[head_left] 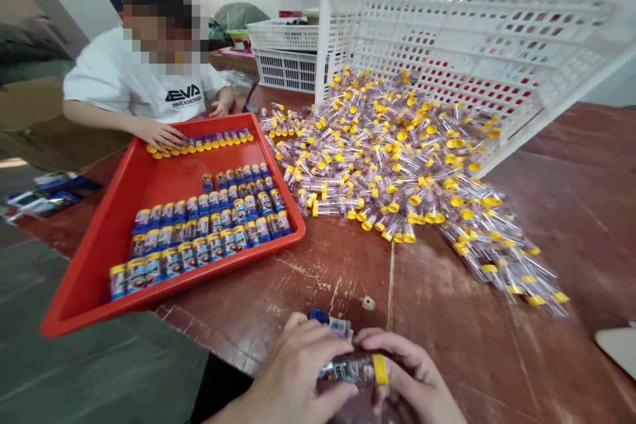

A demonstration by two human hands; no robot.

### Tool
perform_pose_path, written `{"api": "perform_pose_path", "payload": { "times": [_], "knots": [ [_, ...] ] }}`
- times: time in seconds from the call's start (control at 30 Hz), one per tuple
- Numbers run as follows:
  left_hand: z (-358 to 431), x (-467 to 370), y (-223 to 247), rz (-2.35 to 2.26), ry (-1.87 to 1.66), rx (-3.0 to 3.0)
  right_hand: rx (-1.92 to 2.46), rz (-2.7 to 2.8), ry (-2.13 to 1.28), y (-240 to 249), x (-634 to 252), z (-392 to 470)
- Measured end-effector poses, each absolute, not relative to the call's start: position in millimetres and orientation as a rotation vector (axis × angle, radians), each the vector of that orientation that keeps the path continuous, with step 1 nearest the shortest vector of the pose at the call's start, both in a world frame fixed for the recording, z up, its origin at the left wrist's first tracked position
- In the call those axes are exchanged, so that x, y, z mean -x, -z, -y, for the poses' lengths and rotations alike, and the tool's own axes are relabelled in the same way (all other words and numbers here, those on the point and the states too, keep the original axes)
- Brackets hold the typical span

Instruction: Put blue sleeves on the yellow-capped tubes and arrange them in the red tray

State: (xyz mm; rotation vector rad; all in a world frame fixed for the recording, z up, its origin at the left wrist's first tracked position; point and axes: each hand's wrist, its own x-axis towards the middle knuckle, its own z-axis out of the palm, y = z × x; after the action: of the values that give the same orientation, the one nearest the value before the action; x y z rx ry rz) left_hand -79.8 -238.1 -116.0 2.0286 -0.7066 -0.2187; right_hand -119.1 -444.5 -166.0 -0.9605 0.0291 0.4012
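Note:
A clear tube with a yellow cap [355, 369] lies between my two hands near the table's front edge. My left hand [303, 368] has its fingers wrapped round the tube's body. At the capped end, my right hand [410, 377] grips the tube with bent fingers. A small blue and white packet [338, 326] shows just behind my hands. On the left, a red tray [74, 301] holds rows of yellow-capped tubes with blue labels. Beyond my hands lies a large heap of clear yellow-capped tubes [387, 159].
A white basket [325, 33] is tipped on its side behind the heap. Across the table a person in a white shirt [112, 73] reaches one hand into the red tray. Stacked baskets [288, 69] stand at the back; blue packets [54, 193] lie at the far left.

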Motion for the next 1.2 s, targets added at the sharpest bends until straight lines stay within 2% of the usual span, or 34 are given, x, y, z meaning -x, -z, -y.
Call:
{"api": "perform_pose_path", "payload": {
  "times": [0.13,0.23,0.43,0.67,1.0,1.2],
  "knots": [
    [241,82,119,0.838,0.07,-2.016,0.529,-0.177,-0.577,157,124,422],
    [245,83,122,0.873,0.009,-1.99,0.422,-0.207,-0.576,155,129,412],
    [246,83,123,0.888,-0.079,-1.941,0.463,-0.238,-0.561,175,140,408],
    [244,84,127,0.885,-0.069,-1.942,0.718,-0.212,-0.527,164,136,405],
    [240,84,128,0.894,0.066,-2.005,0.779,-0.144,-0.544,180,120,402],
    [239,86,125,0.921,0.023,-2.054,0.83,-0.011,-0.61,179,113,401]
  ]
}}
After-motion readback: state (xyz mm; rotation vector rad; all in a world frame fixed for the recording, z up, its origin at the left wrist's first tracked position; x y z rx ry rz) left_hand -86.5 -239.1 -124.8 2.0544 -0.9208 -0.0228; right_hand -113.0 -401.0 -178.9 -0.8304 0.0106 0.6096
